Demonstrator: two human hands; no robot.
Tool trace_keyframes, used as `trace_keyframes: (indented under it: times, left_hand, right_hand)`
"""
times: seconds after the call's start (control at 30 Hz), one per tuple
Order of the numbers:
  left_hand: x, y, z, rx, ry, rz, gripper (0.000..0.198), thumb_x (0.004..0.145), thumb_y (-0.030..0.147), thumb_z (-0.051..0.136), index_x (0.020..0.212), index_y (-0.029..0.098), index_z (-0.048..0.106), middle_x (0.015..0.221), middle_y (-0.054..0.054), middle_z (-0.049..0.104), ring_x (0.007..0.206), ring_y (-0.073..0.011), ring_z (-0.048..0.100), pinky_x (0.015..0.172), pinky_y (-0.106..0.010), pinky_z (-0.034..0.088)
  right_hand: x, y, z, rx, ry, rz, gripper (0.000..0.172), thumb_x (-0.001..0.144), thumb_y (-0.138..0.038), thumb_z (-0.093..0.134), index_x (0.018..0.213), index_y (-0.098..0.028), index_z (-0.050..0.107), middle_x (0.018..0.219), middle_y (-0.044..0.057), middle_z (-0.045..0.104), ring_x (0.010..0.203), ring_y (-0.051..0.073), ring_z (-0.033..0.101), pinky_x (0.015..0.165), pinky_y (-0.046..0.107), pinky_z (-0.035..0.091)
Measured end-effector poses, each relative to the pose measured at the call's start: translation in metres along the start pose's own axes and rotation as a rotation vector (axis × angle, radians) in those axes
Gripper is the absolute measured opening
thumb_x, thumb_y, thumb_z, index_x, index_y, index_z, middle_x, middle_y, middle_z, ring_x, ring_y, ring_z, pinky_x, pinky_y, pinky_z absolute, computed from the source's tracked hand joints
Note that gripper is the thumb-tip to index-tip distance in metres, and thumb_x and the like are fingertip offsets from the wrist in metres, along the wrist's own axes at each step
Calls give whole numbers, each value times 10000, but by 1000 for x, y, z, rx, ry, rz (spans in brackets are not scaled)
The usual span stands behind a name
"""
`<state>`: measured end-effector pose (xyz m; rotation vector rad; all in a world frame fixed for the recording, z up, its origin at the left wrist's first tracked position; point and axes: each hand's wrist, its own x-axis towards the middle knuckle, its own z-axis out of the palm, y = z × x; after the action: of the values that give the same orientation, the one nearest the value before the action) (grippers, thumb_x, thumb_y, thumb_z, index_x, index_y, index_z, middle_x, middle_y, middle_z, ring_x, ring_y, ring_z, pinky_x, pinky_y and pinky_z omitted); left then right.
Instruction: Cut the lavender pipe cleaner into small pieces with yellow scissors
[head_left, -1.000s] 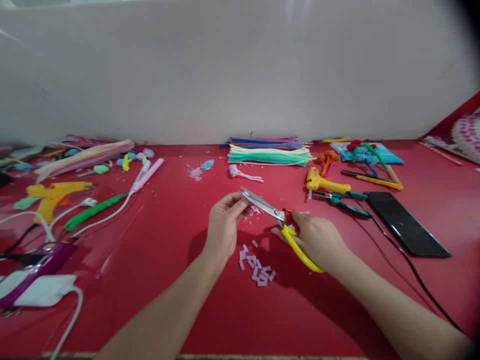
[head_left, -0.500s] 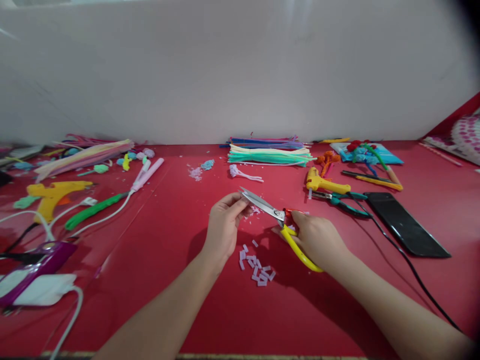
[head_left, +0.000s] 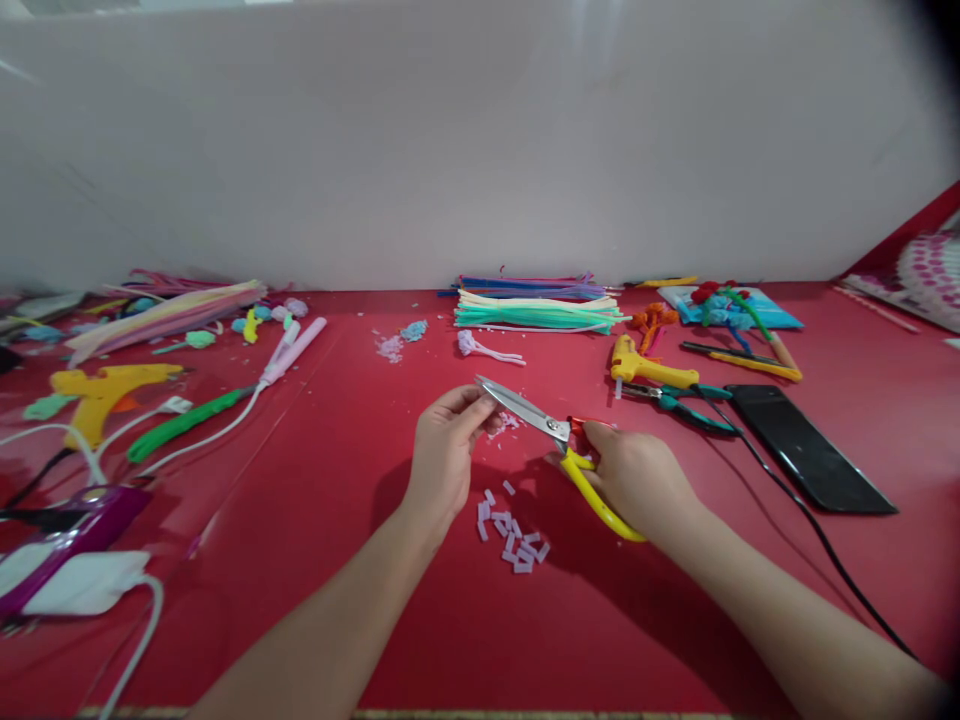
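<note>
My right hand (head_left: 637, 475) is closed round the yellow handles of a pair of scissors (head_left: 529, 412), whose blades point up and left. My left hand (head_left: 448, 440) is pinched at the blade tips. What its fingers hold, if anything, is too small to make out. Below the scissors lies a loose group of short lilac pieces (head_left: 517, 545). Fine lilac clippings (head_left: 510, 425) are scattered on the red table (head_left: 315, 560) behind the blades. Farther back rests a small lilac pipe-cleaner piece (head_left: 487, 346) with a bunched head and thin stems.
Bundled pipe cleaners (head_left: 536, 312) lie along the wall. To the right are a yellow glue gun (head_left: 645, 365), pliers (head_left: 682, 400), a black phone (head_left: 806, 445) and a cable. At left are another yellow glue gun (head_left: 105, 395), a pink-handled straightener (head_left: 292, 350) and a white power block (head_left: 90, 580).
Both hands and the scissors hold nearly the same pose. The whole view has shifted very slightly; nothing else visibly differs.
</note>
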<state>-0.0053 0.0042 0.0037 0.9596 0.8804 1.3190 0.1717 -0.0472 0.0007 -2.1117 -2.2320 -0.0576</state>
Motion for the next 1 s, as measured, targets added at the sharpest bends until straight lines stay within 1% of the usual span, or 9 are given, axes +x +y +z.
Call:
trace_keyframes:
  times: [0.17, 0.33, 0.43, 0.53, 0.6, 0.7, 0.8, 0.9, 1.0]
  left_hand:
    - [-1, 1, 1, -12, -34, -4, 101, 670, 208, 594, 746, 141, 596, 667, -3, 573, 583, -68, 501, 579, -189, 393]
    - [-2, 0, 3, -42, -69, -56, 125, 664, 222, 598, 757, 139, 587, 683, -12, 583, 601, -75, 514, 593, -202, 395]
    - [-3, -1, 5, -31, -108, -89, 128, 682, 226, 582, 772, 135, 586, 695, -17, 579, 615, -82, 520, 605, -212, 397]
    - [-6, -3, 8, 23, -204, -153, 116, 702, 238, 564, 745, 134, 591, 683, -18, 575, 613, -87, 518, 608, -219, 393]
    - [-8, -4, 10, 84, -302, -202, 127, 714, 251, 552, 732, 134, 597, 653, -17, 569, 584, -87, 509, 588, -219, 385]
    - [-12, -4, 13, 176, -441, -262, 163, 733, 275, 529, 725, 129, 600, 644, -27, 564, 566, -93, 499, 571, -228, 383]
    - [-14, -3, 14, 268, -529, -284, 176, 743, 280, 515, 717, 127, 598, 653, -30, 562, 578, -99, 503, 589, -236, 387]
    - [-16, -3, 15, 327, -562, -278, 157, 740, 258, 510, 710, 131, 597, 639, -23, 557, 573, -102, 506, 601, -242, 393]
    - [-17, -6, 16, 391, -529, -233, 121, 715, 245, 529, 703, 143, 593, 623, -14, 553, 561, -106, 505, 595, -247, 397]
  right_hand:
    - [0, 0, -2, -5, 7, 36, 325, 746, -500, 377, 692, -198, 485, 551, 41, 577, 499, 149, 533, 438, 245, 162]
    - [0, -1, -5, 32, 30, 122, 414, 727, -588, 336, 744, -201, 483, 586, 36, 580, 526, 163, 547, 444, 246, 197]
    - [1, -1, -6, 81, 44, 138, 414, 730, -578, 338, 770, -193, 482, 583, 37, 568, 518, 160, 537, 450, 250, 208]
    - [2, -1, -3, 250, 41, 117, 338, 739, -515, 379, 749, -197, 492, 547, 16, 537, 489, 134, 493, 446, 236, 210]
    - [2, -2, -1, 442, 31, 92, 293, 741, -473, 398, 742, -198, 498, 545, 0, 522, 481, 115, 460, 439, 221, 223]
    - [0, -5, -3, 777, -2, 87, 276, 738, -452, 417, 763, -191, 503, 551, -21, 499, 482, 98, 430, 442, 204, 268]
    - [-2, -9, -12, 1051, -57, 97, 248, 721, -427, 463, 739, -182, 494, 544, -38, 459, 497, 85, 413, 464, 195, 314]
    - [-3, -11, -19, 1126, -95, 120, 233, 708, -407, 484, 683, -175, 475, 516, -49, 419, 473, 72, 383, 450, 190, 311]
    - [-3, -10, -14, 1060, -68, 129, 211, 703, -381, 482, 678, -172, 484, 508, -51, 411, 465, 68, 374, 437, 185, 296]
